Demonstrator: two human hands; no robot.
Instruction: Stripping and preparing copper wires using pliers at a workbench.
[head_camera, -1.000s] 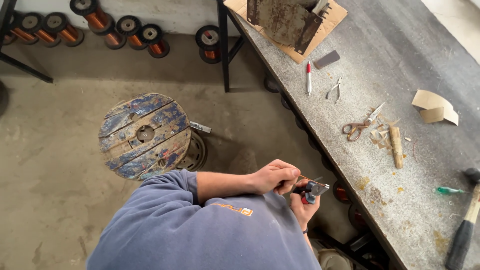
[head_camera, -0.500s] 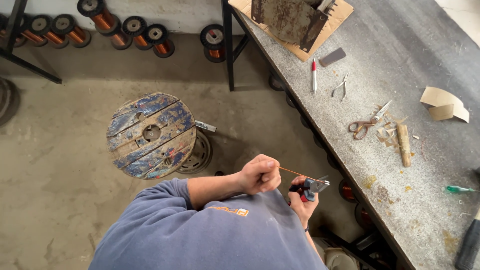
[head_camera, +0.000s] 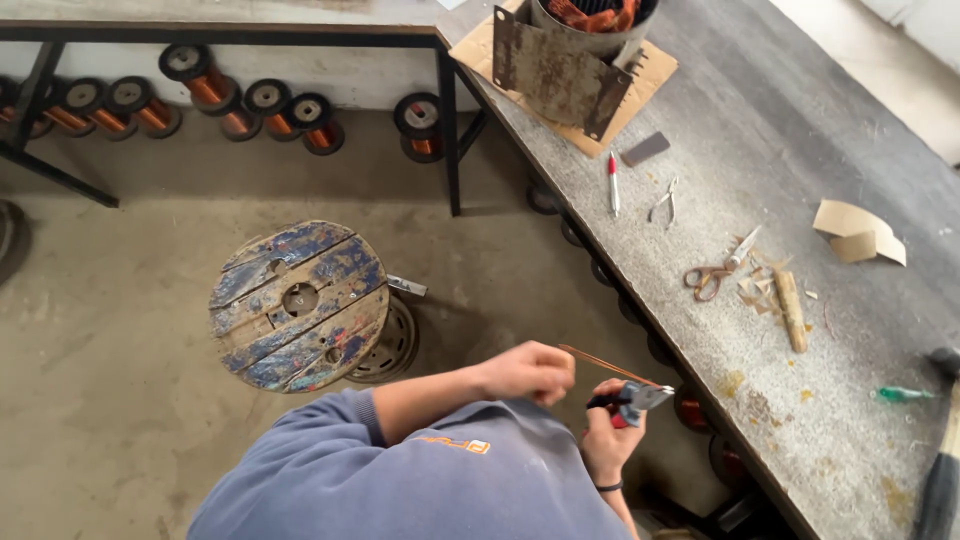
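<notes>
My left hand (head_camera: 530, 372) is closed around one end of a thin copper wire (head_camera: 610, 366), a little left of my right hand. The wire runs taut to the right into the jaws of a small grey plier-like tool with red and black handles (head_camera: 635, 398). My right hand (head_camera: 612, 440) grips that tool by the handles, close to the front edge of the grey workbench (head_camera: 800, 150). A dark band sits on my right wrist. My blue sweatshirt fills the bottom of the view.
A worn wooden cable spool (head_camera: 300, 305) stands on the concrete floor to the left. On the bench lie scissors (head_camera: 718, 268), a wooden stick (head_camera: 790, 310), a marker (head_camera: 613, 183), folded cardboard (head_camera: 858, 232) and a rusty metal housing (head_camera: 565, 60). Copper wire reels (head_camera: 265, 108) line the wall.
My left hand has moved left, away from the tool, drawing out a length of copper wire. My right hand has stayed in place on the tool.
</notes>
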